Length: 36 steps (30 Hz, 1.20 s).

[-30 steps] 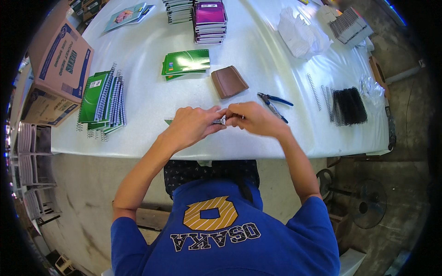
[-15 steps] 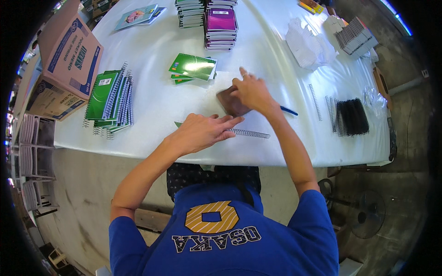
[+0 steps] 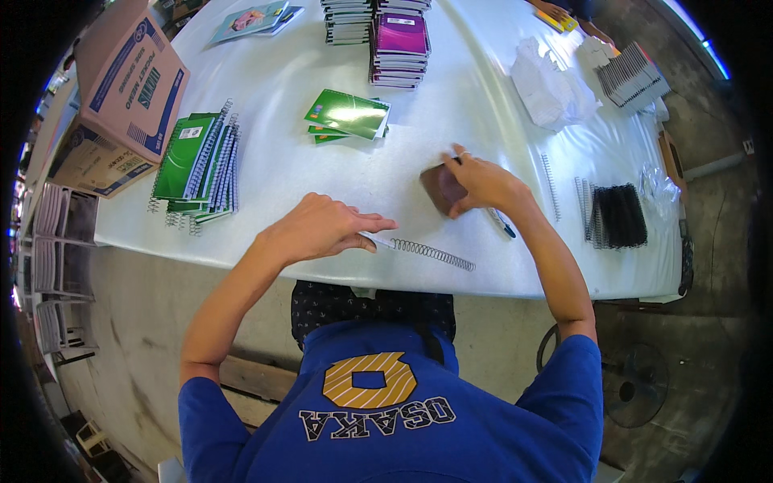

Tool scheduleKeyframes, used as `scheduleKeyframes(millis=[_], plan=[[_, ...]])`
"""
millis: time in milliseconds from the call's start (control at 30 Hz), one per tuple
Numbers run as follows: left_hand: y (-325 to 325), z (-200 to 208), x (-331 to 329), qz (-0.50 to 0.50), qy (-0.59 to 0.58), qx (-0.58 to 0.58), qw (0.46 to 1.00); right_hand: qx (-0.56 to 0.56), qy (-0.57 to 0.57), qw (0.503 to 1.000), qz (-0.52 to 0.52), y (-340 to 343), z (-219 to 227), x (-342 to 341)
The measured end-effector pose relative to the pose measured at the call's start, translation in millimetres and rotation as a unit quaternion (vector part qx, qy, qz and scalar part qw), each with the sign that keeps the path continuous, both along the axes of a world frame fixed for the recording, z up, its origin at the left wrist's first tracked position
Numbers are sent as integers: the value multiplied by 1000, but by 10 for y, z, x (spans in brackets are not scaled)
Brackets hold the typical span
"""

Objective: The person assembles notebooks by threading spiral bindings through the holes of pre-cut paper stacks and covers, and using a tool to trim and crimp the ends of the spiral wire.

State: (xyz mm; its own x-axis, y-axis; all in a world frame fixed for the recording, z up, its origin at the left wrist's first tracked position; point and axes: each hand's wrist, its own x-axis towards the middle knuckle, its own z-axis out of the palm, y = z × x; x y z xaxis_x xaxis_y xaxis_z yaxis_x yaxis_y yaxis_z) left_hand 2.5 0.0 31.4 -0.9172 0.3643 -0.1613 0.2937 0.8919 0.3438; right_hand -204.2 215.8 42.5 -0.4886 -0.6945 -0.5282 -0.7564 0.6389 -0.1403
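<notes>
My left hand [image 3: 322,229] is closed, fingers over thumb, around a thin notebook whose pale edge [image 3: 377,239] shows by the thumb; the hand hides the rest. From that edge a wire spiral coil [image 3: 435,253] sticks out to the right. My right hand [image 3: 489,185], slightly blurred, grips a brown, flat, squarish block [image 3: 440,190] above the table. Just below that hand lies a blue and black pen-like tool [image 3: 502,224]. Beyond both hands, a few loose green notebooks [image 3: 346,113] are fanned on the white-covered table [image 3: 282,153].
Spiral-bound green notebooks [image 3: 187,165] are piled beside a cardboard box [image 3: 133,92] on the left. Purple notebooks [image 3: 400,48] form a tall stack at the back. Black coils [image 3: 617,216], a single coil [image 3: 551,187] and crumpled white plastic [image 3: 551,84] lie right. Another person's hand [image 3: 555,10] shows at the far right.
My right hand has moved right and a little nearer with the brown block. My left hand has tilted, and the coil slants more downward. The notebook's green corner is now hidden.
</notes>
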Motion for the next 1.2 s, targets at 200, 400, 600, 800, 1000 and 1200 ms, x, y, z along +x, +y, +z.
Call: scheduleKeyframes(millis=[200, 400, 600, 800, 1000, 1200], plan=[[49, 79, -136, 20, -64, -58, 996, -184, 103, 960, 184, 446, -386, -196], [30, -11, 0, 139, 81, -58, 985, -271, -350, 896, 12, 119, 66, 55], [46, 21, -81, 161, 6, -60, 985, -326, -390, 854, 108, -42, -160, 129], [-49, -44, -180, 146, 73, -26, 986, -356, -376, 855, 28, -50, -174, 83], [-20, -86, -290, 152, 38, -70, 985, -335, -406, 849, 50, -109, -230, -17], [-46, -1, -351, 186, 41, -63, 980, -260, -279, 922, 59, -241, -192, -102]])
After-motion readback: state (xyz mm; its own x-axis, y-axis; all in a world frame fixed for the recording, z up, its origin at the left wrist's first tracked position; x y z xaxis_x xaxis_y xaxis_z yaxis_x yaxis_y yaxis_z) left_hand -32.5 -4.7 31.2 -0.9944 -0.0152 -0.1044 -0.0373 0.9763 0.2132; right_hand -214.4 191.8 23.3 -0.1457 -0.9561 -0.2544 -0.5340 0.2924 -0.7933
